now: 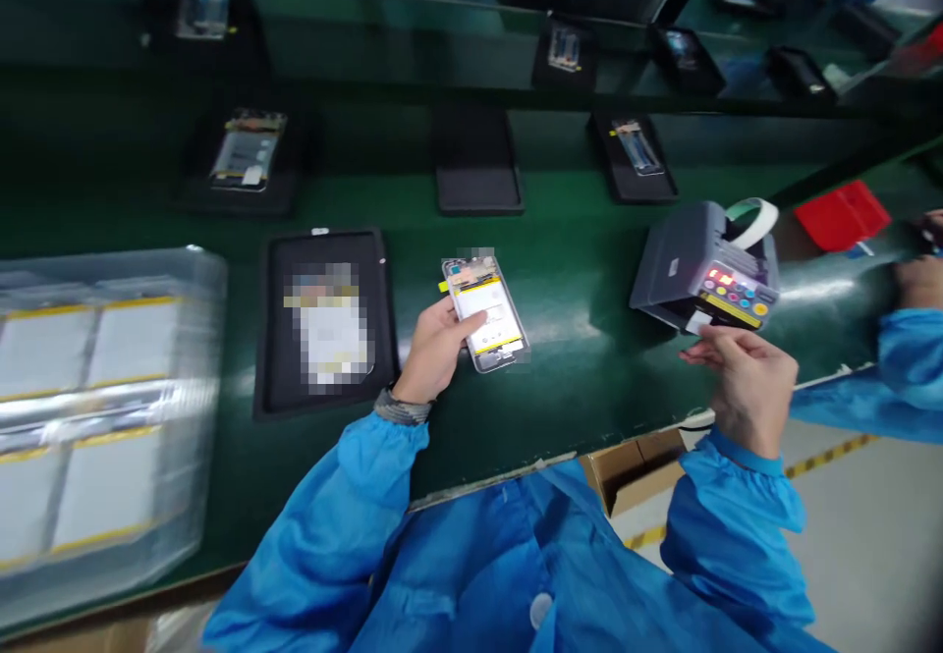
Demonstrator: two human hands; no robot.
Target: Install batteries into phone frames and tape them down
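Observation:
My left hand grips an opened phone by its left edge, the thumb lying across the white battery inside it. A yellow tab sticks out at the phone's upper left. Over on the right, my right hand pinches a small white piece of tape at the front slot of a grey tape dispenser. The dispenser has lit red digits, coloured buttons and a pale tape roll on top. Left of my left hand lies a black tray with another opened phone, partly pixelated.
A clear plastic tray of batteries stands at the far left. Black trays, one of them bare and others bearing opened phones, line the bench behind. A red bin stands right of the dispenser, near another person's hand.

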